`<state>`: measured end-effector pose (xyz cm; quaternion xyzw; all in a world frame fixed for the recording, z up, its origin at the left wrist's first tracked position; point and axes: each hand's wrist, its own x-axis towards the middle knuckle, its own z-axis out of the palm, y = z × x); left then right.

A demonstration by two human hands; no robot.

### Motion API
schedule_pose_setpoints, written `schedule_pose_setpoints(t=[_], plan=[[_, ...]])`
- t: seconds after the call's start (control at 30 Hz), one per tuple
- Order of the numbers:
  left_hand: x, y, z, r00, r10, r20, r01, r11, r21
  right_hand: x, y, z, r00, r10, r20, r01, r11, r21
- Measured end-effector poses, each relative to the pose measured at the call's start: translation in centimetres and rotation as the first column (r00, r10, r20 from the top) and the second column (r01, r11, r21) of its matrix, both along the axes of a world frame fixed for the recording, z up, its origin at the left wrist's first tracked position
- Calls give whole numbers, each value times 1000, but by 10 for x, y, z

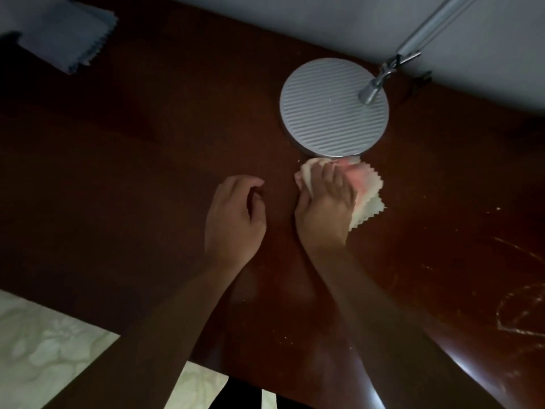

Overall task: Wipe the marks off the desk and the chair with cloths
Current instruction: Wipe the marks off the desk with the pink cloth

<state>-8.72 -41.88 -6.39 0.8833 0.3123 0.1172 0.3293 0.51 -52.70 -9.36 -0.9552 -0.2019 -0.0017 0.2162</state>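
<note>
While the right hand point(323, 208) presses a bunched cloth point(367, 191) flat just below the lamp base point(330, 113) to scrub, the left hand point(234, 215), loosely curled and empty, steadies on the desk point(147, 143).

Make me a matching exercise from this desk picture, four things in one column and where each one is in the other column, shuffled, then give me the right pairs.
Things:
1. round ribbed silver lamp base
2. stack of grey-blue zigzag-edged cloths
3. cream and pink zigzag-edged cloth
4. pale scribbled marks

Places:
A. pressed under the right hand
B. far left corner of the dark brown wooden desk
C. near right part of the desk
D. far side of the desk, just beyond the right hand

Pairs: 1-D, 2-B, 3-A, 4-C
</note>
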Motion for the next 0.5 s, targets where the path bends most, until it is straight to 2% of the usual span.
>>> schedule_pose_setpoints(t=[0.23,0.37,0.43,0.5], plan=[[-55,31,-20,999,41,16,-42,988,148,-6,38,0,958,287,-29,-285,957,59],[-72,52,-28,998,50,-37,-42,983,176,-37,25,-1,802,598,-6,-587,789,182],[-73,51,-31,999,25,-33,-18,979,203,-53,5,-4,820,571,33,-552,776,306],[-72,51,-30,999,36,-22,-31,982,187,-47,-3,-5,915,402,32,-377,826,419]])
